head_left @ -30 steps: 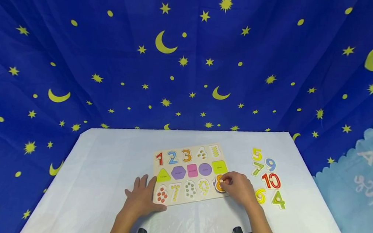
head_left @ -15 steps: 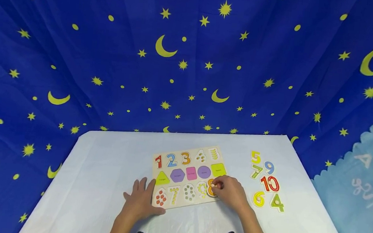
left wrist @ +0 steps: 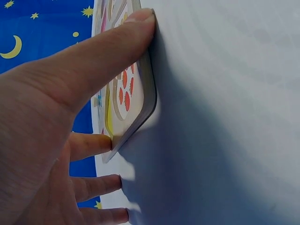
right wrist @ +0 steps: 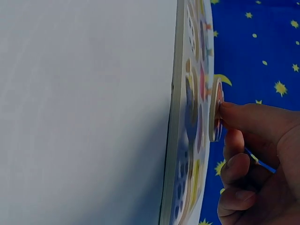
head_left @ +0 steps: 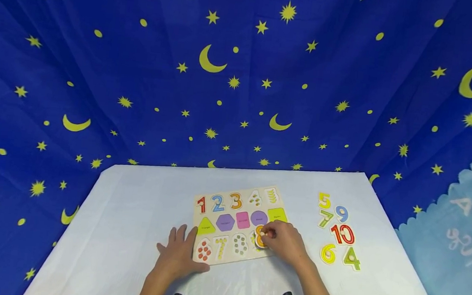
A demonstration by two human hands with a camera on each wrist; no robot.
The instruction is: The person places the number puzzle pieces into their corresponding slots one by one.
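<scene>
My right hand [head_left: 287, 244] pinches an orange number 8 puzzle piece [head_left: 259, 238] by its knob. The piece is over the bottom row of a wooden number puzzle board [head_left: 229, 256], partly covering the recess with yellow pictures. A gap shows between the number 8 piece [right wrist: 216, 110] and the board in the right wrist view. My left hand [head_left: 178, 254] rests at the board's left edge with its fingers spread. Its thumb [left wrist: 103, 58] lies over the board's near edge, and one finger touches the corner. Pieces 1, 2 and 3 sit in the top row.
Loose number pieces lie right of the board: yellow 5 [head_left: 324, 200], blue 9 [head_left: 341, 214], green 7 [head_left: 325, 218], red 10 [head_left: 343, 234], yellow 6 [head_left: 328, 253] and green 4 [head_left: 351, 259]. A starry blue cloth [head_left: 163, 66] hangs behind the white table [head_left: 139, 195].
My right hand has carried the number 8 piece leftward along the board's bottom row, from its right end. The left hand has stayed at the board's left edge.
</scene>
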